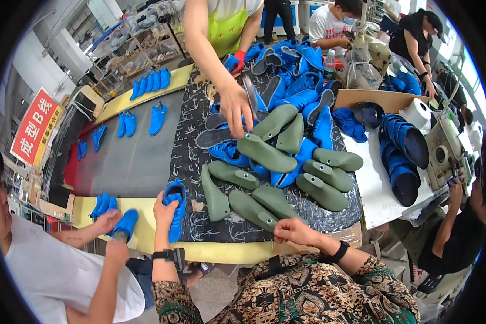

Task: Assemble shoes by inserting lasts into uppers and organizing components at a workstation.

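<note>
My left hand (164,214) is closed around a blue shoe upper (176,195), which stands on end over the table's near edge. At the near end of a green shoe last (249,209), my right hand (298,233) has its fingers curled against the tip, gripping it. Other green lasts lie close by, one of them a last (215,197) between my two hands and a group of lasts (321,183) farther right. Behind them is a heap of blue shoe uppers (302,81) with grey soles showing.
Across the table a co-worker's hand (236,108) reaches over the lasts. At the left, another person's hands (113,232) hold a blue shoe beside the grey conveyor belt (140,156), which carries several shoes. A cardboard box (362,97) and stacked blue uppers (399,156) stand right.
</note>
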A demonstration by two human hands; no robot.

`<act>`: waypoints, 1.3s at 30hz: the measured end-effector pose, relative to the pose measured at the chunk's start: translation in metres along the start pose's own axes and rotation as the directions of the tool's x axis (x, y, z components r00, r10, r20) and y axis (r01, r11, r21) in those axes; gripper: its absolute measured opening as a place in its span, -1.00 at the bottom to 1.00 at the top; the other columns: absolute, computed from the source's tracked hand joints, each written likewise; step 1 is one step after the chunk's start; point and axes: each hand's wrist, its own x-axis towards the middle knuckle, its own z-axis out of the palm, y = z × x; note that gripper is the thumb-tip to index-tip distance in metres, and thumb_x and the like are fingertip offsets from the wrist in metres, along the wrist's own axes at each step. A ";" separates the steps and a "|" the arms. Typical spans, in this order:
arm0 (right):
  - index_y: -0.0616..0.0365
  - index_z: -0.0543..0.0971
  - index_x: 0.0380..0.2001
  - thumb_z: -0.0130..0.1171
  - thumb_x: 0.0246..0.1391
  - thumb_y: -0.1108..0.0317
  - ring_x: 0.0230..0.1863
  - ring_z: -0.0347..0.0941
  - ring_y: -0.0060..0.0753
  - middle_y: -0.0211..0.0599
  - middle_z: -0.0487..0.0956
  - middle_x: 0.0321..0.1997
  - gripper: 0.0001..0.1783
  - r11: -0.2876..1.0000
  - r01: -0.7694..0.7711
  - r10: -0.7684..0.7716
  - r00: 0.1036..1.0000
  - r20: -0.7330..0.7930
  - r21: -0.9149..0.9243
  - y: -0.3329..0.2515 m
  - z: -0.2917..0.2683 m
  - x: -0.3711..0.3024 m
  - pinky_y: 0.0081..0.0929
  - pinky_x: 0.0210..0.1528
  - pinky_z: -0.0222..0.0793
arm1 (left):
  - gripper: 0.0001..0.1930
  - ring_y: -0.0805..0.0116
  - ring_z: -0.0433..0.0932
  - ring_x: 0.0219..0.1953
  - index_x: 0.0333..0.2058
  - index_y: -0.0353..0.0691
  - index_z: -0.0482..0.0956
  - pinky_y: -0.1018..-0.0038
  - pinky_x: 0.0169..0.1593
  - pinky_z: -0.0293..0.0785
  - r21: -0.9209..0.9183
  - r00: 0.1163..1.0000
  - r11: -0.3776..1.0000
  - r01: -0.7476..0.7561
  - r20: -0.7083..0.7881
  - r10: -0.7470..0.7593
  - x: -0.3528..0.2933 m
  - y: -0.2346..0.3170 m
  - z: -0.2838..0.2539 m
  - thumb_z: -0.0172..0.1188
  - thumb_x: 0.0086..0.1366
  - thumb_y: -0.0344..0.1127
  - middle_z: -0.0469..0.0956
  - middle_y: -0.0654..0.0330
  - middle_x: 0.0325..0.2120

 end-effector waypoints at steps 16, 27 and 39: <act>0.23 0.42 -0.38 0.04 -0.05 0.37 -0.40 0.45 -0.11 -0.11 0.50 -0.47 -0.83 0.751 0.077 -0.239 0.958 -0.161 -0.655 -0.050 -0.022 0.037 -0.30 -0.34 0.34 | -0.42 0.08 0.14 0.17 0.08 -0.17 0.23 0.31 0.18 0.09 0.263 0.900 0.861 -0.435 0.147 0.410 0.100 -0.009 0.082 0.08 0.00 -0.46 0.19 0.00 0.11; 0.27 0.47 -0.36 0.18 -0.28 0.26 -0.29 0.50 -0.07 0.02 0.54 -0.36 -0.64 0.202 -0.033 -0.137 0.989 -0.062 -0.979 -0.051 -0.035 0.218 -0.25 -0.26 0.41 | -0.56 -0.06 0.28 0.03 -0.04 -0.38 0.33 0.25 0.10 0.18 -0.029 0.913 0.915 -0.403 0.058 0.404 0.000 0.017 0.080 0.07 0.03 -0.45 0.33 -0.14 -0.05; 0.30 0.41 -0.25 0.19 -0.17 0.19 -0.38 0.42 0.13 0.03 0.48 -0.41 -0.55 0.541 0.215 -0.309 0.950 0.046 -0.813 -0.093 0.000 0.045 -0.17 -0.33 0.36 | -0.53 0.36 0.46 -0.22 -0.03 -0.27 0.26 0.42 -0.13 0.40 -0.688 0.692 0.075 0.722 0.716 -0.092 -0.106 0.115 0.134 0.13 0.12 -0.21 0.45 0.13 -0.25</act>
